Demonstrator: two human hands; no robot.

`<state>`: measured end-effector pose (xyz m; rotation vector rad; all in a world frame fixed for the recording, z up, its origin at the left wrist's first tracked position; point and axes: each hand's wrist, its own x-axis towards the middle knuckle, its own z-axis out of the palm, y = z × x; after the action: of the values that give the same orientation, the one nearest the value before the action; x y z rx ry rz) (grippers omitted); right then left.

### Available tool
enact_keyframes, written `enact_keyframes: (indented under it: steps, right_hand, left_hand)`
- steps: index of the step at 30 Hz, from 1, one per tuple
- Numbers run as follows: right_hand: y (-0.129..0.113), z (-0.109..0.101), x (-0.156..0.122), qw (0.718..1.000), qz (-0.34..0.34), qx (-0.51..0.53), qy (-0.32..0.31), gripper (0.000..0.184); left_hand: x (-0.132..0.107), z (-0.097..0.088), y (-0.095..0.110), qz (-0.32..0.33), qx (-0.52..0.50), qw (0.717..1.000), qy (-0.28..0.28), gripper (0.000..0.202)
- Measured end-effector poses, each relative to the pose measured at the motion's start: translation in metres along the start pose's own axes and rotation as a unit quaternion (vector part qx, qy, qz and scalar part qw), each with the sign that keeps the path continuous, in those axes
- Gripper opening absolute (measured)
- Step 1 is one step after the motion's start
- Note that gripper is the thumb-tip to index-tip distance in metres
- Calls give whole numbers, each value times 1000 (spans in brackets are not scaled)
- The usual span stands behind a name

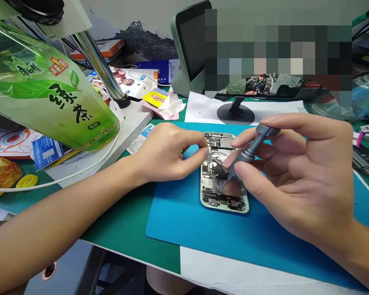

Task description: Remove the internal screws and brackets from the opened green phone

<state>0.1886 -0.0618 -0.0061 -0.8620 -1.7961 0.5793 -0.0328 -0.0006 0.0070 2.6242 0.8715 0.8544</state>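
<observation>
An opened phone (pixel 223 192) with its boards showing lies on a blue mat (pixel 203 229). My right hand (pixel 298 172) is closed round a grey screwdriver (pixel 249 152), index finger on its cap, and the tip stands on the phone's inside. My left hand (pixel 166 153) rests at the phone's left edge. Its thumb and fingers are pinched together there, steadying the frame. Whether something tiny sits between those fingers cannot be made out.
A large green tea bottle (pixel 46 86) leans at the near left beside a chrome lamp pole (pixel 100 61) on a white base. A small screen device (pixel 192 49), another phone on a stand (pixel 264 88), packets and cables crowd the back. A green mat (pixel 123 225) underlies the blue one.
</observation>
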Motion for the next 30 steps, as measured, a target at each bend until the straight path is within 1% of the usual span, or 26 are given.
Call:
enact_keyframes:
  steps: [2, 4, 6, 8, 12, 16, 22, 26, 30]
  right_hand:
    - [-1, 2, -1, 1000, 18, 23, -11, 52]
    - [-2, 4, -3, 998, 43, 51, -23, 50]
    - [-3, 5, -4, 996, 53, 64, -34, 49]
    - [-3, 5, -6, 996, 42, 63, -43, 48]
    - [-4, 6, -6, 997, 32, 53, -38, 47]
    - [-4, 7, -4, 997, 37, 63, -33, 47]
    - [-8, 7, -3, 998, 21, 52, -22, 47]
    - [-7, 7, -3, 998, 22, 58, -19, 48]
    - [-5, 8, -3, 998, 31, 55, -7, 47]
  left_hand:
    - [0, 1, 1, 24, -16, 999, -16, 19]
    - [0, 2, 1, 36, -23, 999, -15, 19]
    - [1, 2, 2, 41, -26, 999, -17, 18]
    - [0, 1, 2, 40, -26, 999, -22, 17]
    - [0, 1, 2, 43, -29, 998, -36, 18]
    - [-1, 1, 1, 58, -57, 994, -78, 19]
    - [-3, 0, 0, 94, -106, 980, -142, 14]
    - [-2, 0, 2, 92, -135, 972, -169, 11]
    - [-2, 1, 3, 70, -142, 969, -188, 8]
